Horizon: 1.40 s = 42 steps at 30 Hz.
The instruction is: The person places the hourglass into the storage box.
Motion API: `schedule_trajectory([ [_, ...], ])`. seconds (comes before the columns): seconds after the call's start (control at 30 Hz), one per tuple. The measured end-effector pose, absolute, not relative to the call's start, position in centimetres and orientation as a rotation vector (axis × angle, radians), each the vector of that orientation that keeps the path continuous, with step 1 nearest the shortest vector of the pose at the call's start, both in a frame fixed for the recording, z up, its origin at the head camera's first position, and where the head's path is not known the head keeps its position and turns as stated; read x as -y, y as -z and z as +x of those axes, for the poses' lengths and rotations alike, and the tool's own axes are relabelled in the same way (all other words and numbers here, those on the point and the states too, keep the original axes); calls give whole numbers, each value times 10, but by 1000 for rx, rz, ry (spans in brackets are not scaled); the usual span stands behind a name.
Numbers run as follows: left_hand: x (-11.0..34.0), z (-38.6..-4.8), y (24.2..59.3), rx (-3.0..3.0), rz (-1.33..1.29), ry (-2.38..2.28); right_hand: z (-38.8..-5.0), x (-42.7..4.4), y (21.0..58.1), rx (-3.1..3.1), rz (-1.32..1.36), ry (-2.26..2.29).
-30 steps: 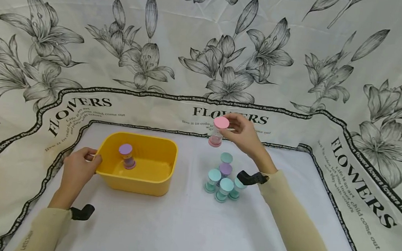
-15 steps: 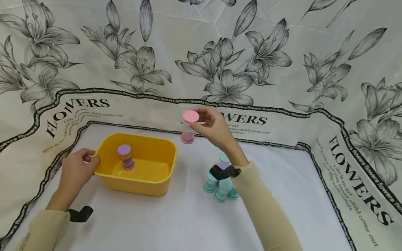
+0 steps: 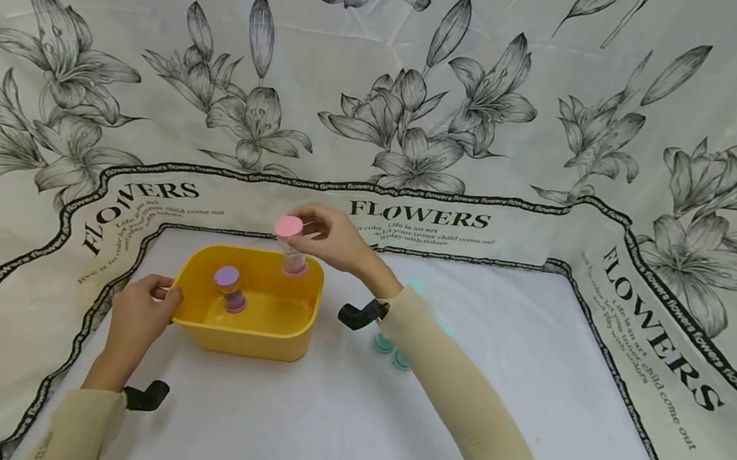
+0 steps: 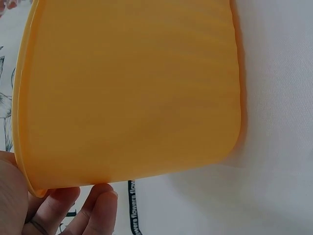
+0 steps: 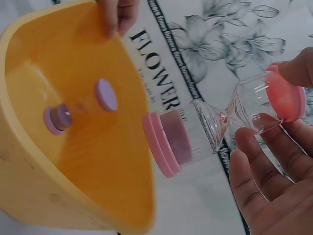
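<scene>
A pink-capped hourglass point(image 3: 291, 246) is pinched between the thumb and fingers of my right hand point(image 3: 334, 240), over the right back part of the yellow bin point(image 3: 249, 343). The right wrist view shows its clear double bulb tilted, with pink sand point(image 5: 176, 137) at the lower end. My left hand point(image 3: 143, 305) grips the bin's left rim, fingers against the outer wall in the left wrist view. Inside the bin stands a purple-capped hourglass point(image 3: 230, 289).
Several mint-green hourglasses point(image 3: 402, 359) stand on the white tabletop point(image 3: 334, 429) right of the bin, mostly hidden under my right forearm. A flower-printed cloth point(image 3: 381, 111) rises behind and along the sides.
My right hand has carried the pink hourglass left, from above the green group to over the bin, and lowered it a little at the end. The left hand keeps its grip on the rim.
</scene>
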<state>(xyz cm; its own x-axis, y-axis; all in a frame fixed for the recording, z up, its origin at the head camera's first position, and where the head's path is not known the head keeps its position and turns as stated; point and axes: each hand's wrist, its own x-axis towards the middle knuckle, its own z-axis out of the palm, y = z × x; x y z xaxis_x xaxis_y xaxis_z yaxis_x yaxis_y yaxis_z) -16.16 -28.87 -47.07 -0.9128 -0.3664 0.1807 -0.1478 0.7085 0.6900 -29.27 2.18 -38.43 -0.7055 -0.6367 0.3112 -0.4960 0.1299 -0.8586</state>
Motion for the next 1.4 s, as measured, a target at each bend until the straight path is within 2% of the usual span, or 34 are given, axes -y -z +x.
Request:
schedule_trajectory([
  [0.37,291,-161,478,2591,393,1023,-295,19,413,-2233,-1152,1416],
  [0.73,292,-160,477,2596,389,1028,-300,46,426,-2134,-1065,1413],
  [1.13,294,-160,478,2588,369,1025,-301,60,446,-2076,-1074,1457],
  [1.4,294,-160,476,2598,371,1019,-305,63,448,-2147,-1081,1295],
])
